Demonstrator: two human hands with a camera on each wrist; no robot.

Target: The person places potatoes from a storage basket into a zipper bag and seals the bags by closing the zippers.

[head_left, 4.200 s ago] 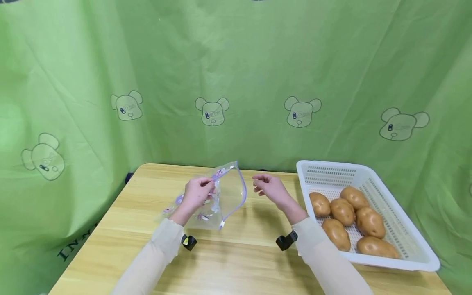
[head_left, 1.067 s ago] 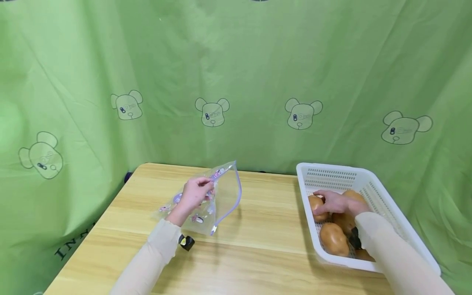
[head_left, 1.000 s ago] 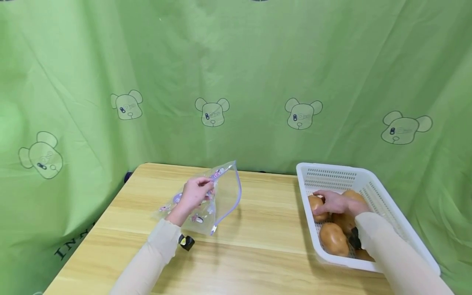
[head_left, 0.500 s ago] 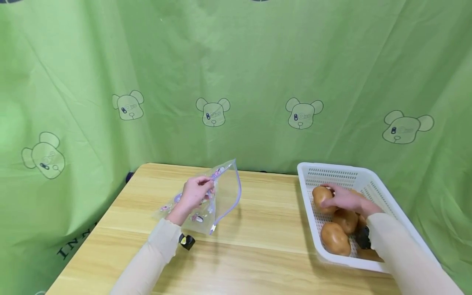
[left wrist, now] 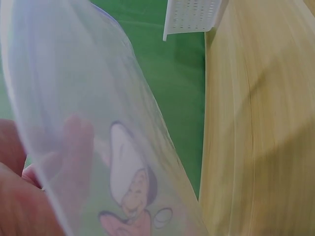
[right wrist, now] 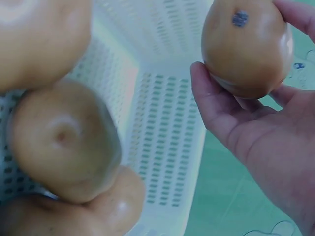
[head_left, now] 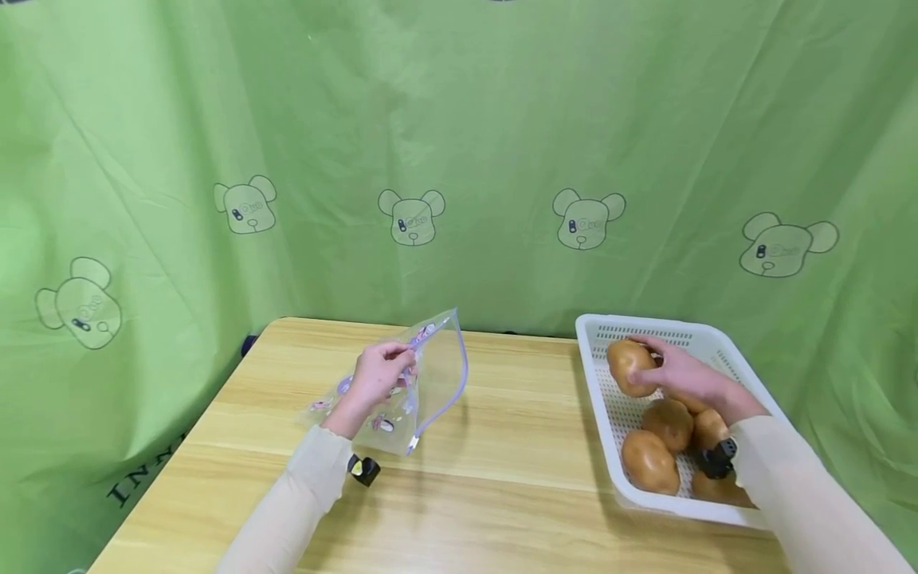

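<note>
The left hand [head_left: 378, 376] pinches the top edge of a clear zip bag [head_left: 430, 383] printed with small cartoon figures, fingers and thumb closed on the rim near its purple-edged seal. It holds the bag up off the bench [head_left: 502, 478] with the lower corner hanging close to the wood, so the mouth stands open toward the right rather than lying flat. In the left wrist view the film of the bag [left wrist: 98, 123] fills most of the picture, with the fingers [left wrist: 74, 142] showing dimly through it.

The right hand [head_left: 681, 375] is curled round 1 potato [head_left: 629, 367], thumb on one side and fingers on the other, and holds it lifted above the floor of the white perforated basket [head_left: 645, 331], near the basket's far left corner. The right wrist view shows this potato [right wrist: 246, 46] clear of the basket wall and cradled against the palm, a small dark spot on its skin.

At least 3 more potatoes [head_left: 649, 461] lie heaped in the near part of the basket, touching one another; the sleeve hides part of the heap. The basket sits at the right end of the bench, well apart from the bag. A green curtain [head_left: 459, 143] printed with bear heads hangs behind.
</note>
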